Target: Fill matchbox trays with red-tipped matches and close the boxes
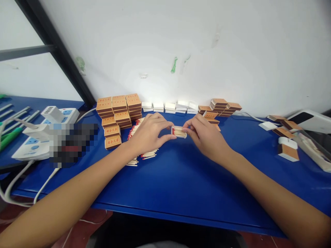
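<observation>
In the head view, the person's left hand [148, 133] and right hand [205, 135] meet over the middle of a blue desk [181, 179]. Between them is a small white cardboard tray [179, 132] packed with red-tipped matches; whether it rests on the desk or is lifted just clear of it cannot be told. The left hand pinches the tray's left end between thumb and curled fingers; the right hand grips its right end with thumb and fingertips, so both hands are closed on the same tray.

Under and just left of the left hand lies a loose pile of red-tipped wooden matches [144, 155], spread flat on the desk. Left of that pile stand stacks of orange-brown printed matchboxes [119, 110]; a few more of the same boxes lie singly on the near side of the stacks.

Along the far edge, against the white wall [181, 41], runs a row of plain white cardboard trays [168, 106]; right of the row sits a heap of brown matchbox sleeves [219, 106].

At the far left of the desk lie white power strips with blue sockets [60, 115], with pale cables trailing off the near edge; a pixelated patch covers the spot just right of them. A black metal beam [64, 58] slants across the wall above. Well to the right, a few brown-and-white matchboxes [288, 151] lie near a flat white device [310, 120].
</observation>
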A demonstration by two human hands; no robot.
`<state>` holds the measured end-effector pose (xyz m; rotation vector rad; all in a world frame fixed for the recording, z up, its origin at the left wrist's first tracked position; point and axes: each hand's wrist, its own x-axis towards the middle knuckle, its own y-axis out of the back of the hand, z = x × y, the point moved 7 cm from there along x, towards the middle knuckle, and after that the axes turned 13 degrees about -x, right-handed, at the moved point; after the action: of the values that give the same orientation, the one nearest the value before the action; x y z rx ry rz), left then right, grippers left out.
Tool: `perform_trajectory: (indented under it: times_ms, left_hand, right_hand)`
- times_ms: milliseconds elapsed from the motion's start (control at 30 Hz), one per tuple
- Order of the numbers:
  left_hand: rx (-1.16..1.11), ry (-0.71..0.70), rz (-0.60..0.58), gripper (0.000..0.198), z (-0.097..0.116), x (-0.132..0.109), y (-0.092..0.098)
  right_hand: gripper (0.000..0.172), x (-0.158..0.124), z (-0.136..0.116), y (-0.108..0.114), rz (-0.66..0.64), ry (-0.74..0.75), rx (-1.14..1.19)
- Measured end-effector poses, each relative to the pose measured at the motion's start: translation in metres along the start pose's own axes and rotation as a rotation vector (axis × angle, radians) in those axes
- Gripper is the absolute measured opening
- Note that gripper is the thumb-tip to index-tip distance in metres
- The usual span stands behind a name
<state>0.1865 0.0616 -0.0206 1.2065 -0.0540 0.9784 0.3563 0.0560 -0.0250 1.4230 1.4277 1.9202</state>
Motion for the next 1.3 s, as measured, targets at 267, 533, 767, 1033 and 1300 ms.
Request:
perform_trajectory:
  times_ms: [267,533,767,1033,1300]
  left_hand:
    - [-0.022,0.001,0.012,0.029,0.000,0.000,0.002]
    - [0.016,0.013,-0.045,0.028,0.002,0.000,0.000]
    - [0.099,0.032,0.003,0.030,-0.009,0.000,0.006]
    - [0.116,0.025,0.008,0.029,-0.009,0.000,0.006]
    - [0.118,0.024,0.006,0.030,-0.009,-0.001,0.006]
  right_hand:
    - [0.014,-0.003,-0.006,0.001,-0.007,0.016,0.013]
    - [0.019,-0.005,-0.020,0.006,0.016,0.031,0.141]
    - [0.025,-0.024,-0.093,-0.015,-0.141,0.394,0.179]
    - [0.027,-0.028,-0.100,-0.031,-0.159,0.389,0.149]
    - [0.027,-0.029,-0.100,-0.029,-0.128,0.379,0.130]
